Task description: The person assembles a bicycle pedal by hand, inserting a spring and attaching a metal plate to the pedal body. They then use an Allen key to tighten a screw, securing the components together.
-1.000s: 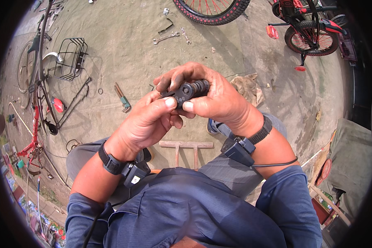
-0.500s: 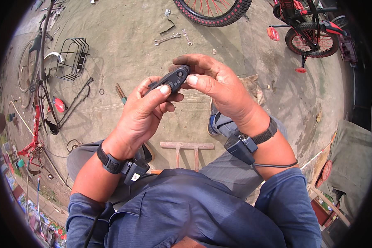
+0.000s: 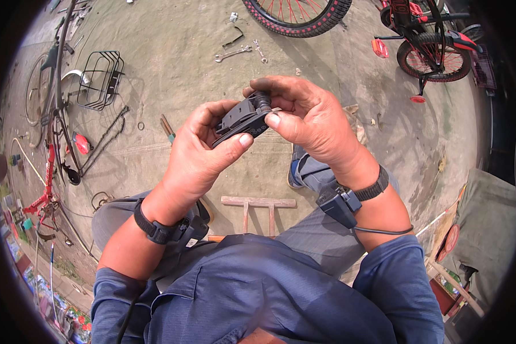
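A small black oblong folding multi-tool (image 3: 239, 119), by its look, is held between my two hands in front of my body. It has layered parts, a ridged round end and small round marks on its side. My left hand (image 3: 198, 143) closes on its left end, thumb along the near side, fingers behind. My right hand (image 3: 321, 129) pinches the ridged right end between thumb and curled fingers. My fingers hide part of both ends.
Wrenches (image 3: 233, 54) lie on the green ground sheet beyond my hands. At left are a black wire basket (image 3: 100, 80), a chain (image 3: 106, 137) and a red bike frame (image 3: 49, 178). A bicycle wheel (image 3: 298, 26) stands ahead; a low wooden stand (image 3: 258, 202) sits between my legs.
Both hands have turned the multi-tool, so its layered edge and ridged end now show where its flat marked side faced up. My right thumb and fingers have shifted slightly right.
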### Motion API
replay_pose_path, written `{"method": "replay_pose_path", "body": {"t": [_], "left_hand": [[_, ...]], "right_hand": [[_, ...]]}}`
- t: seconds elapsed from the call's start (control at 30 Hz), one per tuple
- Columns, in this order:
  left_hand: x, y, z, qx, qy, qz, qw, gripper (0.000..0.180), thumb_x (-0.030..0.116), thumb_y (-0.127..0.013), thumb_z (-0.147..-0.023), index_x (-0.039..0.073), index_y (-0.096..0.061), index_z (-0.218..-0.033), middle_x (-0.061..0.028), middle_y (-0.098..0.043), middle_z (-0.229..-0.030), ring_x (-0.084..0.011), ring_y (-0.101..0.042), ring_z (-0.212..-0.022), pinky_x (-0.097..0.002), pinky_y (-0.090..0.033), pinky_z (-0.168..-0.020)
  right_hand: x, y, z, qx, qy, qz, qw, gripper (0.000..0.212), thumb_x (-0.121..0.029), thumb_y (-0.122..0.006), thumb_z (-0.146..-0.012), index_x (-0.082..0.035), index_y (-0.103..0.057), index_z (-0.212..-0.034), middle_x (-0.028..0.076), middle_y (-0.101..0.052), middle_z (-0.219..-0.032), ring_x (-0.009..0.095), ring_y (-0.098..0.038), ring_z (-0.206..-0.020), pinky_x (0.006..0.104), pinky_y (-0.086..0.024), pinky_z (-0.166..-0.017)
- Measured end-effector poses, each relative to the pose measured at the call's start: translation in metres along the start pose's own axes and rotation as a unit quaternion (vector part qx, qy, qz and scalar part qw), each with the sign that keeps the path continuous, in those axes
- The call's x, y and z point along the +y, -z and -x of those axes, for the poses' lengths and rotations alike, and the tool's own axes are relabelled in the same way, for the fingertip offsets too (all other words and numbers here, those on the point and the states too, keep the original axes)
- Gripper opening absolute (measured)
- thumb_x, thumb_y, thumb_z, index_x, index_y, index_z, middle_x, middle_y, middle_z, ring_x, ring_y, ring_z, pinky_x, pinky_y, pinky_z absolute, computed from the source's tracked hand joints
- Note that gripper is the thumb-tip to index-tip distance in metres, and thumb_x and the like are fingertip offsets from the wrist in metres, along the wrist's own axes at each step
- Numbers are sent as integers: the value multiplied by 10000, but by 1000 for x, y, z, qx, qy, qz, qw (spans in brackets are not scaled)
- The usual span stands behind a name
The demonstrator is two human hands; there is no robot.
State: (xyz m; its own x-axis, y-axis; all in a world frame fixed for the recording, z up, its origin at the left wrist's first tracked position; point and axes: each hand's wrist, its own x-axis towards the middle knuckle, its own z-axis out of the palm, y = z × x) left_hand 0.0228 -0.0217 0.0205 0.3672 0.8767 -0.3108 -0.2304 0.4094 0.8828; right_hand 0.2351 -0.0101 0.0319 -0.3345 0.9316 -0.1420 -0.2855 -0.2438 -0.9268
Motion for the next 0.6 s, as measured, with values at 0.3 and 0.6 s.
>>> {"method": "replay_pose_path", "body": {"t": [0.3,0.6], "left_hand": [[-6,2,0,2,-148,-177,973,556,64,-828,-782,17,-559,-1266,-78,-607,-1180,-158,-629,-1069,-304,-536,-893],[-3,8,-1,10,-279,-281,918,500,40,-815,-720,25,-587,-1165,-102,-640,-1087,-181,-651,-966,-304,-537,-777]], "right_hand": [[-7,-1,3,-35,33,97,994,666,-48,-734,-805,-22,-484,-1423,162,-610,-1327,248,-605,-1216,396,-493,-1054],[-7,7,5,-60,54,122,989,680,-61,-823,-741,-14,-555,-1364,171,-605,-1322,271,-607,-1216,379,-544,-965]]}}
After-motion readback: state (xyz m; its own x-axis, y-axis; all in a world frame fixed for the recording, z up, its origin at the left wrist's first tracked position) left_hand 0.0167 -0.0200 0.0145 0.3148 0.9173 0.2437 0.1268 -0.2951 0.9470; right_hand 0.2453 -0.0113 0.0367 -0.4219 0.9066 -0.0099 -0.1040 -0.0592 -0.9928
